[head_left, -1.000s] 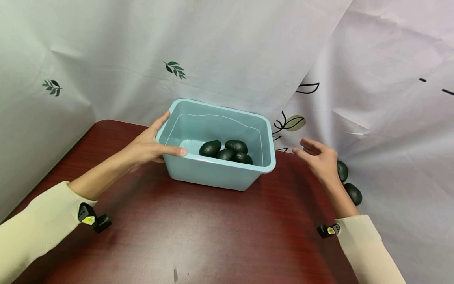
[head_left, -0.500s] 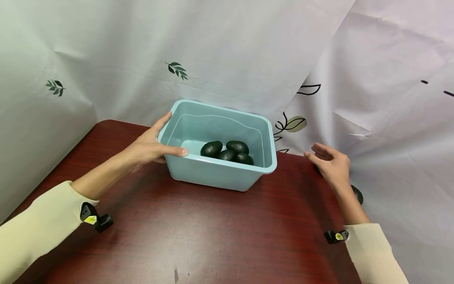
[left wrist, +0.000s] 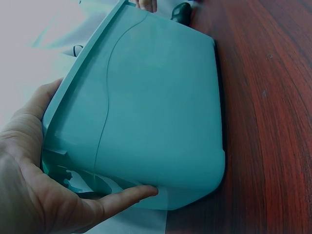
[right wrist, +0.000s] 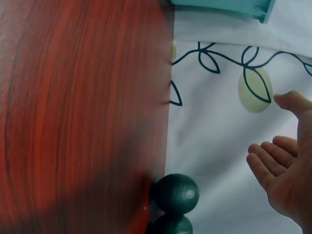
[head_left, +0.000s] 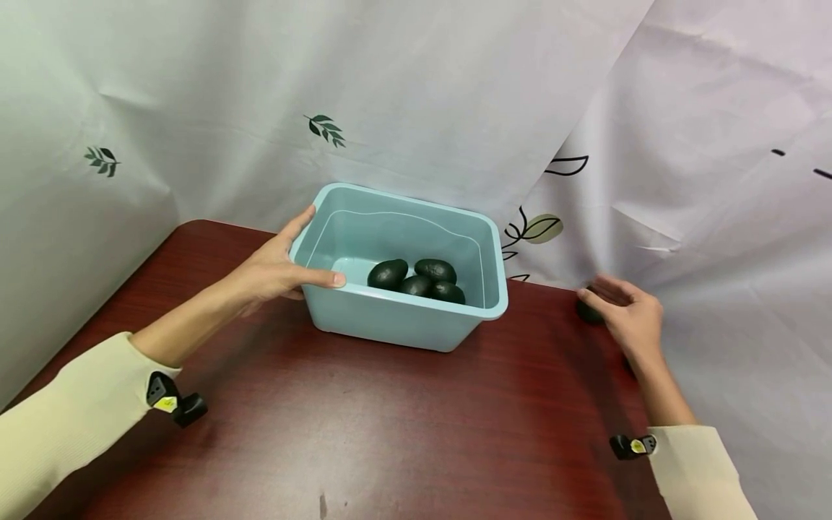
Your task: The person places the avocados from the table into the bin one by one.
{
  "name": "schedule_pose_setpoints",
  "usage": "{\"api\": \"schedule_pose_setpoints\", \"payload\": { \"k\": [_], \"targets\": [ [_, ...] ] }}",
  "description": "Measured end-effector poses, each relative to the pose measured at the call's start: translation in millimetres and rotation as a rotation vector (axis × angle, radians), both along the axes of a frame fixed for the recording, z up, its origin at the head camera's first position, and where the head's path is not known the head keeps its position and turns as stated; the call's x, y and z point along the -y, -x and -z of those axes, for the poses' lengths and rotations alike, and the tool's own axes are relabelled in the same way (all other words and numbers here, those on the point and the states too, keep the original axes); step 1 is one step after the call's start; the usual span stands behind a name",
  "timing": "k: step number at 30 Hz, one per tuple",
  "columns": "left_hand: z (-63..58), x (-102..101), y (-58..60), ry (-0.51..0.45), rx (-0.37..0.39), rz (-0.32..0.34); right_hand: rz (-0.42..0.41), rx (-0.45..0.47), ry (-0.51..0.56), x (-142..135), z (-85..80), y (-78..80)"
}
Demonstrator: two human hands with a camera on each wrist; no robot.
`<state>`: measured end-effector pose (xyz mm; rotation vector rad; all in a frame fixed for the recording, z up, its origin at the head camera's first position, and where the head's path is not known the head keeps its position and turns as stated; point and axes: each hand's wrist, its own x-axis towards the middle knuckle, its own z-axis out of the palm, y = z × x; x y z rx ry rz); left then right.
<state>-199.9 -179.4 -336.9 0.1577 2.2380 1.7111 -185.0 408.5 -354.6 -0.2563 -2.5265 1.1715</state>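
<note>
A light blue plastic bin (head_left: 383, 318) stands near the back of the table, with several dark green avocados (head_left: 388, 274) grouped inside. My left hand (head_left: 269, 271) holds the bin's left end, the thumb along the front rim and the fingers at the side. To the right, my right hand (head_left: 630, 314) hovers over loose avocados, fingers loosely bent and holding nothing. One loose avocado (head_left: 588, 312) shows partly below the thumb, while another is mostly hidden by the wrist. In the right wrist view, two avocados (right wrist: 178, 193) sit at the table's edge, apart from the hand.
The dark red wooden table (head_left: 390, 433) extends in front of the bin. A pale cloth (head_left: 416, 94) with leaf prints hangs behind it and along both sides, close to the table's right edge.
My right hand has moved right and toward me, over the loose avocados, now covering more of them. My left hand and the bin have stayed in place.
</note>
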Motion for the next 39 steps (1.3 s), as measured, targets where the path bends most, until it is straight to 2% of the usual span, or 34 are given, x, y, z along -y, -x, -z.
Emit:
{"api": "schedule_pose_setpoints", "payload": {
  "k": [8, 19, 26, 28, 32, 39],
  "targets": [
    [1.6, -1, 0.1, -0.01, 0.001, 0.0, 0.077, 0.052, -0.036, -18, 0.9, -8.5],
    [-0.5, -1, -0.8, 0.001, 0.003, 0.001, 0.172, 0.082, 0.034, -40, 5.1, -21.0],
    [-2.1, -1, -0.9, 0.01, 0.003, -0.005, 0.228, 0.064, 0.044, -47, 7.9, -25.9],
    [-2.3, 0, -0.8, 0.013, 0.003, -0.005, 0.254, 0.074, 0.029, -49, 9.1, -27.4],
    [-2.4, 0, -0.3, 0.011, 0.005, -0.004, 0.3, 0.136, -0.067, -55, 11.2, -31.4],
    [-2.4, -1, -0.2, 0.008, 0.006, -0.005, 0.281, 0.228, -0.176, -66, 13.9, -40.3]
  ]
}}
